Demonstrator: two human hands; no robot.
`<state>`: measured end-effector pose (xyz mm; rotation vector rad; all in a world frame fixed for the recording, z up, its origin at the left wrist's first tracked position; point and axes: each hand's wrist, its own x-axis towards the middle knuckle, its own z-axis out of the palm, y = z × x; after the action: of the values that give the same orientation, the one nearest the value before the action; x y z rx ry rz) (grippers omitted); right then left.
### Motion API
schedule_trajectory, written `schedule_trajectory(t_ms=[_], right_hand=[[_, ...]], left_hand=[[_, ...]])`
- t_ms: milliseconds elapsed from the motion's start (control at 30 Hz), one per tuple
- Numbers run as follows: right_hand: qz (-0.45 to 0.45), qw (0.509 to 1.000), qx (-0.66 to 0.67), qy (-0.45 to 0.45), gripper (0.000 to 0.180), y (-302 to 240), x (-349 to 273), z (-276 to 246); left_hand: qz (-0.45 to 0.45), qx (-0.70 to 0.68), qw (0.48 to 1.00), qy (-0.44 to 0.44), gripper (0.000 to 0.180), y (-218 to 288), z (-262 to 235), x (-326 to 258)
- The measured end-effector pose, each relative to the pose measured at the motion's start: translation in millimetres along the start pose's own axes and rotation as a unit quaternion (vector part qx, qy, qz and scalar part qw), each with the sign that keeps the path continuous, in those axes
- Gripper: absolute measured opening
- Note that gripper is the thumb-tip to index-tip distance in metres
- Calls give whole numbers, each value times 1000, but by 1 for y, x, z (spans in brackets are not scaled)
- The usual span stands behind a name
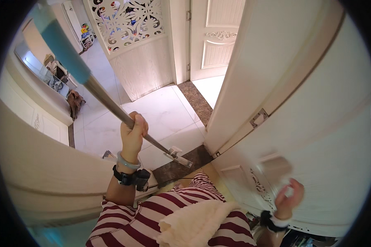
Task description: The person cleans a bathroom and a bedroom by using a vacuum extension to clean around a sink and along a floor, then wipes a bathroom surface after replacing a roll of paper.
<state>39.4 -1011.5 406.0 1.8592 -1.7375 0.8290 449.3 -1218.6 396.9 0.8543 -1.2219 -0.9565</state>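
My left hand (pixel 132 132) is closed around the metal pole of a mop (pixel 111 108), thumb on top. The pole rises up-left to a blue grip (pixel 59 41) and slopes down-right to a flat head (pixel 178 154) resting on the white tiles beside the dark threshold (pixel 181 166). My right hand (pixel 289 198) is at the face of the white door (pixel 317 123), just below a motion-blurred lever handle (pixel 275 166). Its fingers are curled, and the blur hides whether they touch the handle.
The door stands open on the right, its edge and latch plate (pixel 259 117) facing the hall. A carved lattice screen (pixel 130 29) and a second white door (pixel 216 37) stand at the back. A brown bag (pixel 75 103) lies by the left wall. A cream cloth (pixel 193 224) hangs at my front.
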Motion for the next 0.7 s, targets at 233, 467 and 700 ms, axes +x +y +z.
schedule_trajectory(t_ms=[233,467,700], right_hand=[[43,829,424,-363,38,-116,137,204],[-129,562,719,-388,35,-262,177,391],[-160,582,602,-522,46,-298,227,420]], left_hand=[[37,19,999,-6,22,-1,-3,79],[-76,100,981,-148,16,-33,-10,113],[-129,25,982,-134,32,-12,-47,154]])
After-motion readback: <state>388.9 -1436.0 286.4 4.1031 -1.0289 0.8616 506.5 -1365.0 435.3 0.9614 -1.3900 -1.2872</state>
